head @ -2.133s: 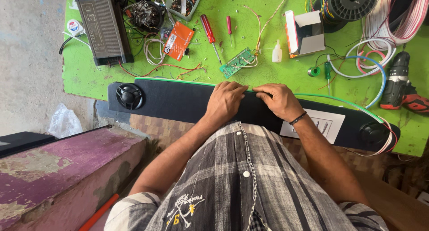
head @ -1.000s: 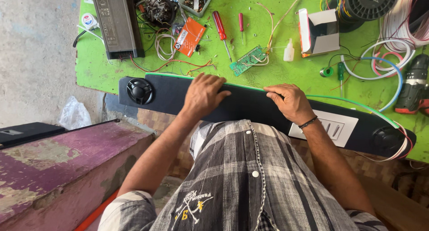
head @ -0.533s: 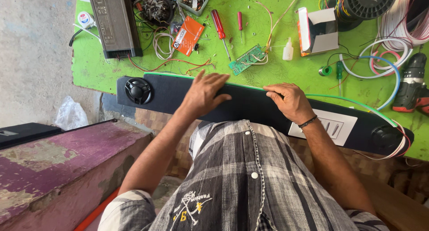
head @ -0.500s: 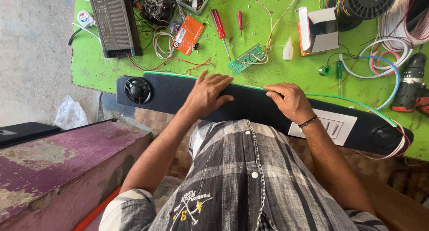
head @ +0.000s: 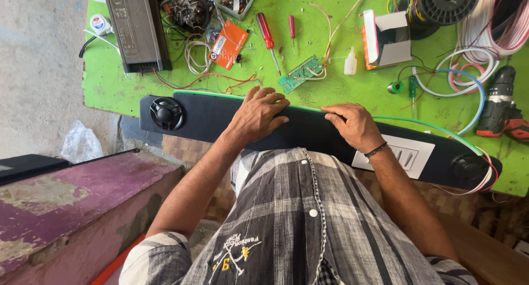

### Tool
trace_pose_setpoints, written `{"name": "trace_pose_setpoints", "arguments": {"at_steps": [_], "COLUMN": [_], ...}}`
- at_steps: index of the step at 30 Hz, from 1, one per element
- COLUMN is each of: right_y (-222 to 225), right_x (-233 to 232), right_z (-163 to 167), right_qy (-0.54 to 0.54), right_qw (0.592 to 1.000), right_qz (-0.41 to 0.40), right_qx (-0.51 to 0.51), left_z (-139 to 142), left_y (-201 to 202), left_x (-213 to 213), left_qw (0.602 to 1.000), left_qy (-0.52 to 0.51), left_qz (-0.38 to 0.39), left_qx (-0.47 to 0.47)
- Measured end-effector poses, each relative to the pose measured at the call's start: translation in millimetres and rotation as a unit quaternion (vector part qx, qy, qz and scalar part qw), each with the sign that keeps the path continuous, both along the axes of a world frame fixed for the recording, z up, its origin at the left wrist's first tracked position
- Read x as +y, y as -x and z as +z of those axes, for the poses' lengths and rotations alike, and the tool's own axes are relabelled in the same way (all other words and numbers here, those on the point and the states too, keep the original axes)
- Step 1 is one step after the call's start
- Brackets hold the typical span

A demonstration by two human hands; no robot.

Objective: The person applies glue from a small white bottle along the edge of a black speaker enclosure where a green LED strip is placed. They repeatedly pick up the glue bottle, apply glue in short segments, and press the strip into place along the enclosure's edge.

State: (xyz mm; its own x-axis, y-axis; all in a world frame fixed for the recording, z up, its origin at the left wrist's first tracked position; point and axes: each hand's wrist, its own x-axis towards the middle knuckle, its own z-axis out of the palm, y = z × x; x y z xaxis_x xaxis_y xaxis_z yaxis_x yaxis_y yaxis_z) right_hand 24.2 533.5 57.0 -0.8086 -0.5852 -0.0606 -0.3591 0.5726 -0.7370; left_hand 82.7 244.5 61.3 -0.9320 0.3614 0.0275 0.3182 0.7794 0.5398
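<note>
A long black speaker bar [head: 308,132] lies along the near edge of the green table [head: 352,89], with a round speaker at each end and a white panel near the right. My left hand [head: 257,109] rests flat on its top edge near the middle, fingers spread over a thin green strip [head: 419,121] that runs along that edge. My right hand [head: 352,123] presses on the same edge a little to the right, fingertips on the strip. Neither hand grips anything.
Beyond the bar lie a small green circuit board [head: 300,74], two red screwdrivers [head: 267,32], an orange card [head: 228,44], a white bottle [head: 351,62], a grey metal box [head: 136,27], wire coils [head: 457,78] and a drill [head: 500,103]. A purple ledge [head: 71,202] sits at lower left.
My left hand slid left along the bar's top edge, away from my right hand, and now lies flatter with spread fingers. The right hand stayed in place.
</note>
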Motion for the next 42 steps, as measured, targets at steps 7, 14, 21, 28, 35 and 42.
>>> {"name": "trace_pose_setpoints", "arguments": {"at_steps": [7, 14, 21, 28, 35, 42], "right_y": [2, 3, 5, 7, 15, 90], "right_x": [1, 0, 0, -2, 5, -12], "right_z": [-3, -5, -6, -4, -4, -40], "right_qy": [0.0, 0.003, -0.008, -0.002, 0.02, -0.267], "right_qw": [1.0, 1.0, 1.0, 1.0, 0.998, 0.962], "right_qz": [-0.004, -0.001, -0.004, 0.006, -0.022, -0.052], "right_qx": [0.003, 0.024, 0.003, 0.014, -0.055, 0.015], "left_z": [2, -11, -14, -16, -14, -11], "left_y": [11, 18, 12, 12, 12, 6], "left_x": [-5, -8, -3, -1, 5, 2], "left_qw": [0.997, 0.987, 0.997, 0.995, 0.994, 0.995], "left_qy": [-0.022, -0.145, -0.068, -0.087, -0.094, -0.093], "left_qz": [-0.025, 0.011, 0.013, 0.028, 0.045, 0.039], "left_qx": [-0.07, -0.073, -0.022, -0.026, -0.032, -0.025]}}
